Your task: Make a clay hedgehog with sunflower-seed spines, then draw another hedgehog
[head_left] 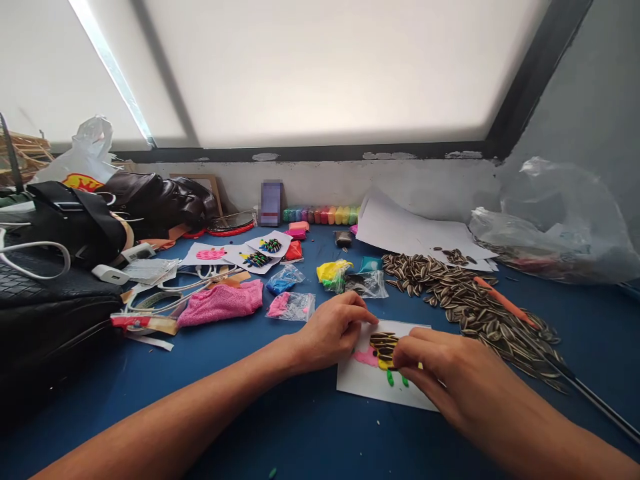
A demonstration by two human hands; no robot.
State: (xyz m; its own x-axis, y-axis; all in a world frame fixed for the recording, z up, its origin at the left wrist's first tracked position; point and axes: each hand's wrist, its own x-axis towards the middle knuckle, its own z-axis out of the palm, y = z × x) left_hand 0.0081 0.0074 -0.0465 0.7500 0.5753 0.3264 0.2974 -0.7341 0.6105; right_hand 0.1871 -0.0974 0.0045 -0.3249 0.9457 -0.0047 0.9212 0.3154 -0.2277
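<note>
A white sheet of paper (pixel 357 385) lies on the blue table, bearing a clay figure with a pink head (pixel 367 358), a yellow body and green legs (pixel 390 378). Striped sunflower seeds (pixel 384 343) are set in rows on the yellow clay. My left hand (pixel 334 330) rests on the paper's upper left edge, its fingers bent and the index finger stretched along the edge. Over the figure's right side, my right hand (pixel 450 373) is closed in a pinch on a sunflower seed, mostly hidden by the fingertips and touching the body.
Loose sunflower seeds (pixel 450 293) heap at right beside an orange stick (pixel 505 303) and a metal rod (pixel 595 397). Bags of clay (pixel 290 307), a pink cloth (pixel 223 303) and finished seed pictures (pixel 257 260) lie left. Black bags (pixel 55 307) crowd the far left.
</note>
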